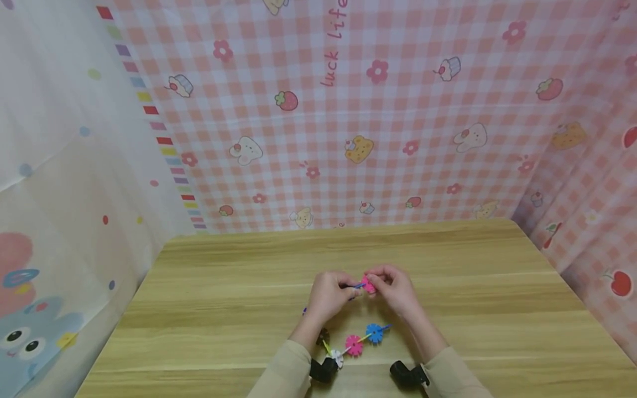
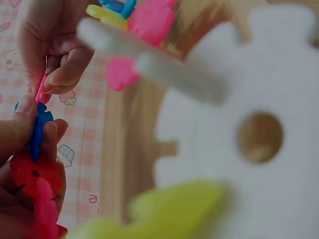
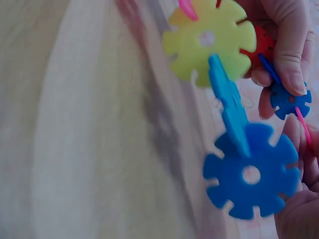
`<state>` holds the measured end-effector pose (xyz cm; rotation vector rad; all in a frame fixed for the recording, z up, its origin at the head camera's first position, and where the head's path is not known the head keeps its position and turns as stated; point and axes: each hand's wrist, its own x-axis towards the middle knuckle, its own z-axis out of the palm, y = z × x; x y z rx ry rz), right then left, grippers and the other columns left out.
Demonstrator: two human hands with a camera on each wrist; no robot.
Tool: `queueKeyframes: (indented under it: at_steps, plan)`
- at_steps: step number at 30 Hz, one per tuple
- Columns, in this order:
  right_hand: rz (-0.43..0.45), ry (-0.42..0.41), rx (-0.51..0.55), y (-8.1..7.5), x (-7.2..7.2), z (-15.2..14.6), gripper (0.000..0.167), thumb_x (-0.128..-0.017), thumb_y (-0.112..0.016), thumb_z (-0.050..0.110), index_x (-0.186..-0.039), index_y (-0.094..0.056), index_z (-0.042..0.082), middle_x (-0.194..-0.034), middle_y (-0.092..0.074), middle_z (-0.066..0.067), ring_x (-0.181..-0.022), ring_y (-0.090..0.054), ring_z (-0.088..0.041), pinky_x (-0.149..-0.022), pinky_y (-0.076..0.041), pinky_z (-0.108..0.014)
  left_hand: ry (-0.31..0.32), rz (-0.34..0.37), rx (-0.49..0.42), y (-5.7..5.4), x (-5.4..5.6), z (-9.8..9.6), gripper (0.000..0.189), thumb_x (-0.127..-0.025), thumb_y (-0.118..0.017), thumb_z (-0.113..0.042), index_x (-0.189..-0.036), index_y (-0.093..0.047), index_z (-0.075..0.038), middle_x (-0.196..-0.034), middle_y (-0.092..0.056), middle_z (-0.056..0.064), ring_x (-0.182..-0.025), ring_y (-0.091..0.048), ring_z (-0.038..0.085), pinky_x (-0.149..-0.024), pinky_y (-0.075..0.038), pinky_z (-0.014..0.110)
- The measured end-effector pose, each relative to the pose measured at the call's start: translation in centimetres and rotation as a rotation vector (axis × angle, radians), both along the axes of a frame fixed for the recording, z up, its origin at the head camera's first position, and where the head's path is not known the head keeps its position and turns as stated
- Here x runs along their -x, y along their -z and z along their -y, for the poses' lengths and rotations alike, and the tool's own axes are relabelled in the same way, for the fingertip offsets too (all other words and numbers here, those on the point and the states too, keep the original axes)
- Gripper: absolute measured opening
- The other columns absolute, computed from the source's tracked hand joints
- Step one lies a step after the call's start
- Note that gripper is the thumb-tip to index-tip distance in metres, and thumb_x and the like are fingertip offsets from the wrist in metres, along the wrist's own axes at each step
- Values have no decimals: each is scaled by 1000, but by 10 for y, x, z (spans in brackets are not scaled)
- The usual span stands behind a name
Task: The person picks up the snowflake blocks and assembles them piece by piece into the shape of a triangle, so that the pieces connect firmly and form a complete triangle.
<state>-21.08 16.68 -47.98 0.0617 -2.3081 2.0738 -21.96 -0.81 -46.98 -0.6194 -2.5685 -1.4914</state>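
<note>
Both hands meet over the middle of the table. My left hand (image 1: 330, 296) pinches a blue notched plastic disc (image 3: 286, 102) between thumb and fingers, with a red disc (image 2: 35, 174) joined behind it. A pink disc (image 1: 368, 284) is in my right hand (image 1: 395, 290), pinched at its edge. In the right wrist view this pink disc appears edge-on, its rim at the blue disc's lower edge. More discs form a chain below the hands: a white disc (image 1: 337, 359), another pink disc (image 1: 354, 345) and a blue disc (image 1: 375, 333). The left forearm hides part of that chain.
The wood-grain table (image 1: 224, 287) spreads out around the hands. Behind it hangs a pink checked cloth (image 1: 318, 127), with a pale printed cloth (image 1: 59, 166) on the left. Black wrist mounts (image 1: 408, 375) sit at both sleeves, the left one close to the white disc.
</note>
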Motion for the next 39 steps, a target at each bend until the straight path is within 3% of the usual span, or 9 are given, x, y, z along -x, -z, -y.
queueKeyframes:
  at_steps: [5,10,14,18,22,25,29,33,39]
  plan:
    - [-4,15,24,-1,2,2,18,-95,-62,-1,-108,-62,-14,-85,-66,-12,-67,-64,-13,-66,-57,-25,11,29,-5,-3,2,2,4,-78,-82,-4,-79,-78,-6,-78,-73,0,-68,-63,4,-62,-53,21]
    - [-46,-38,-26,1,3,-8,24,-96,-64,4,-113,-63,-13,-97,-68,-17,-78,-65,-13,-73,-56,-26,30,42,11,-3,3,6,5,-79,-82,-4,-82,-78,-5,-79,-73,0,-69,-63,4,-63,-53,21]
    - [-71,-68,-89,0,-2,-25,28,-96,-63,6,-119,-61,-12,-103,-68,-21,-86,-67,-19,-80,-56,-29,-2,62,60,-3,3,10,7,-79,-83,-7,-84,-78,-7,-81,-73,-2,-72,-63,7,-66,-52,23]
    - [-62,-106,-116,-5,-11,-45,30,-97,-60,3,-119,-58,-17,-101,-67,-24,-86,-67,-21,-79,-58,-31,-32,82,100,-4,4,15,10,-79,-83,-11,-87,-78,-8,-86,-73,-1,-77,-65,12,-72,-53,28]
    - [8,-234,-172,-6,-20,-60,31,-98,-59,6,-117,-57,-19,-93,-68,-18,-80,-66,-19,-72,-59,-32,-49,89,106,-2,6,20,14,-79,-84,-14,-90,-78,-9,-89,-73,0,-82,-66,16,-76,-54,31]
    - [78,-370,-218,-3,-26,-66,31,-99,-59,10,-113,-59,-17,-89,-67,-12,-78,-65,-20,-69,-59,-33,-59,101,93,0,7,24,15,-79,-84,-14,-92,-77,-8,-89,-73,0,-81,-65,16,-75,-54,31]
    - [172,-489,-230,1,-34,-69,29,-100,-59,14,-109,-62,-13,-88,-67,-9,-78,-65,-22,-66,-58,-34,-77,118,92,1,10,28,15,-81,-83,-16,-92,-76,-8,-87,-72,0,-78,-63,13,-72,-54,31]
    - [235,-558,-226,2,-39,-65,27,-100,-60,17,-104,-65,-9,-86,-68,-9,-72,-64,-18,-62,-57,-30,-94,138,114,0,11,30,15,-81,-83,-18,-91,-76,-9,-86,-71,-2,-77,-62,13,-72,-54,32]
    - [257,-610,-199,4,-37,-49,27,-100,-59,18,-104,-67,-7,-87,-70,-11,-68,-65,-15,-60,-58,-28,-96,144,116,1,11,31,16,-81,-83,-18,-92,-76,-9,-86,-71,-1,-76,-62,12,-70,-54,32]
